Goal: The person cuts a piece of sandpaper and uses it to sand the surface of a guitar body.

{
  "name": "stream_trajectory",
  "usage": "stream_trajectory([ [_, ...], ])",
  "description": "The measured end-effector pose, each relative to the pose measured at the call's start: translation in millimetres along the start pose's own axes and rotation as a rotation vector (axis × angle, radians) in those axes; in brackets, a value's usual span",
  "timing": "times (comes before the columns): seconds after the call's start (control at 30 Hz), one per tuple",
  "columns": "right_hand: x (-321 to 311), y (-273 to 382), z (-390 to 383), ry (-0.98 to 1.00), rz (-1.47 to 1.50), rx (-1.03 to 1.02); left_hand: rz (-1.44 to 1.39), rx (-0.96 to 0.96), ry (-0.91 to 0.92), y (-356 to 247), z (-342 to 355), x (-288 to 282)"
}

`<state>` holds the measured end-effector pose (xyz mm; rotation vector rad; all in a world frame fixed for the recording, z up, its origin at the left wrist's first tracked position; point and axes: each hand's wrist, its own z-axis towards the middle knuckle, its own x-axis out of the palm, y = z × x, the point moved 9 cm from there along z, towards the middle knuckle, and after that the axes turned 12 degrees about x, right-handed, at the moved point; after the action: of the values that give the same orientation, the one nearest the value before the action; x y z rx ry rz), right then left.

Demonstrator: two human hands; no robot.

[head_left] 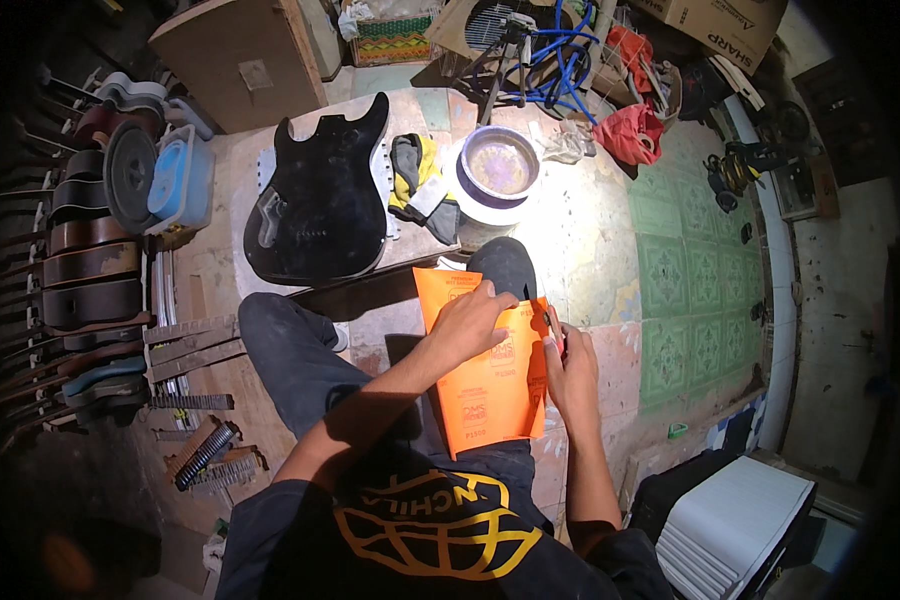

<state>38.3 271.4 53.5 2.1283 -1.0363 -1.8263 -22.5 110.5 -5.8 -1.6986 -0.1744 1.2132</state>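
An orange printed sheet [475,390] of paper lies over my right thigh, its upper part folded or cut along one side. My left hand [475,320] grips the sheet near its top, fingers curled against it. My right hand [573,365] is at the sheet's right edge, closed on a red-handled cutting tool [556,330], whose exact kind I cannot make out.
A black guitar body [320,215] lies ahead beside yellow-and-grey cloths [420,175] and a basin [500,160]. Many guitar bodies [90,290] line the left, with wooden necks [190,340]. Blue hose [570,55] and red bags [625,135] lie behind; a white stack [730,525] sits lower right.
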Motion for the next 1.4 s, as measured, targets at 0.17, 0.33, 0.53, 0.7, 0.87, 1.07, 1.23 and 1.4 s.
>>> stream_trajectory([
  [0.17, -28.1, 32.3, -41.1, 0.086, 0.13, -0.075, -0.009, -0.048, -0.051, 12.9, 1.8, 3.2],
  [0.33, 11.6, 42.5, -80.8, 0.482, 0.598, 0.288, -0.057, -0.038, -0.112, 20.6, -6.0, -2.5],
  [0.53, 47.6, 46.5, -79.8, 0.441, 0.476, 0.06, -0.136, -0.082, -0.182, 21.5, -14.4, -28.9],
  [0.7, 48.6, 59.6, -61.2, 0.167, 0.022, -0.261, -0.117, -0.054, -0.153, 44.8, -31.9, -28.3],
  [0.87, 40.5, 37.6, -30.7, 0.192, 0.007, -0.12, -0.179, -0.068, -0.005, 52.9, -23.3, -17.2],
  [1.07, 33.7, 22.0, -27.9, 0.206, -0.081, -0.103, -0.312, -0.008, 0.086, 61.2, -2.0, -17.1],
  [1.23, 33.3, 26.5, -28.7, 0.27, -0.11, -0.059, -0.365, 0.068, 0.152, 49.9, 11.4, -16.3],
  [1.4, 31.3, 32.8, -29.6, 0.22, -0.039, -0.151, -0.503, 0.078, 0.126, 31.2, 23.4, -14.2],
])
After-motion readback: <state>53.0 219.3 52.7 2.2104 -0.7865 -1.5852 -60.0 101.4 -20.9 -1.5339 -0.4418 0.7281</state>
